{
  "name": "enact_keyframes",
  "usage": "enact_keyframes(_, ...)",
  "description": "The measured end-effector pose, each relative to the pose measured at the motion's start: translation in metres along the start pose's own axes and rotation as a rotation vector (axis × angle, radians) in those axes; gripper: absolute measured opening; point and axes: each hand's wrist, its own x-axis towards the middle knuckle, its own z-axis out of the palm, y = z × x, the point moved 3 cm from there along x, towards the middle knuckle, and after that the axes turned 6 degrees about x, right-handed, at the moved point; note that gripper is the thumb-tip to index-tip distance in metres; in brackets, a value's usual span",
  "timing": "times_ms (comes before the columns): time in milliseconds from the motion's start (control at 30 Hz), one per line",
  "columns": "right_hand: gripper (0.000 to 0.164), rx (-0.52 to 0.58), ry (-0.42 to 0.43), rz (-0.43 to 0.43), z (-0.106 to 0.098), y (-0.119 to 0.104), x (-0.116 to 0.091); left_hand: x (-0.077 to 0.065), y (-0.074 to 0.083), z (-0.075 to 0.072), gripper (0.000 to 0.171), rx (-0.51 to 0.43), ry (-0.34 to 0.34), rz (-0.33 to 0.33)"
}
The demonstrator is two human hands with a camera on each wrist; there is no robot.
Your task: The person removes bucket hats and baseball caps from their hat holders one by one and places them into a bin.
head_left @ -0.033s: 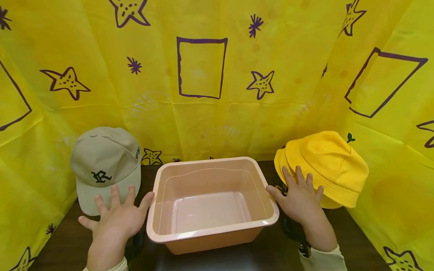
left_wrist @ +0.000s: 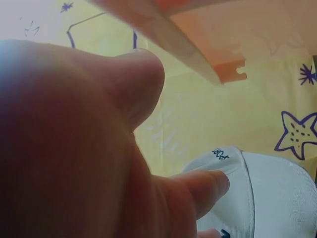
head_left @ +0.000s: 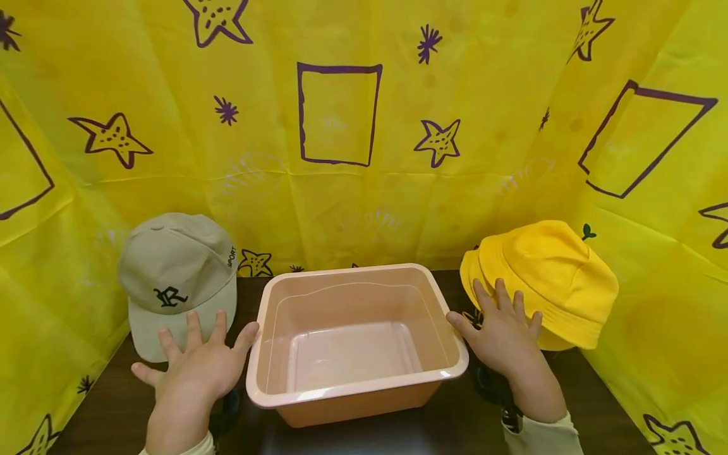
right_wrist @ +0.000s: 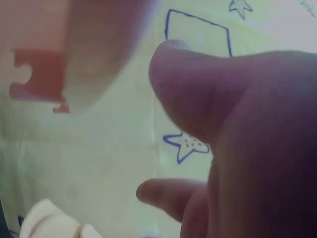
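A pink plastic basin point(head_left: 355, 387) stands in the middle of the dark table, with nothing inside it. My left hand point(head_left: 199, 370) is spread beside its left rim, thumb tip right at the rim in the head view. Behind those fingers lies a beige cap point(head_left: 176, 265) with a dark letter on its front. My right hand point(head_left: 506, 335) spreads its fingers at the basin's right side, thumb close to the rim. Its fingertips overlap the brim of a yellow bucket hat point(head_left: 546, 272) that has a small green sprout on top. Neither hand grips anything.
Yellow cloth point(head_left: 341, 208) printed with stars and frames rises behind the table and along both sides. The dark tabletop point(head_left: 597, 404) shows in front of the hats and around the basin.
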Motion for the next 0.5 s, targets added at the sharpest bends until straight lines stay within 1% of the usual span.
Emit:
enact_keyframes(67, 0.094, 0.032, -0.008, -0.039, -0.001, -0.001, -0.001, 0.0, -0.001, 0.0, 0.111, -0.002, -0.004, -0.002)
enact_keyframes(133, 0.09, 0.085, -0.01, -0.097, -0.003, -0.002, -0.002, -0.001, -0.002, 0.001, 0.111, -0.002, -0.006, -0.005)
enact_keyframes(300, 0.079, 0.325, -0.042, -0.252, -0.004, -0.006, -0.01, 0.0, -0.007, 0.001, 0.11, -0.005, 0.013, 0.0)
enact_keyframes(367, 0.08, 0.435, -0.07, -0.311, -0.002, -0.007, -0.014, 0.001, -0.01, 0.001, 0.109, -0.016, 0.019, 0.01)
enact_keyframes(433, 0.083, 0.52, -0.098, -0.365, 0.003, -0.008, -0.017, 0.003, -0.015, 0.003, 0.108, -0.033, 0.027, 0.015)
enact_keyframes(500, 0.086, 0.593, -0.13, -0.402, 0.009, -0.009, -0.019, 0.006, -0.022, 0.005, 0.107, -0.065, 0.042, 0.014)
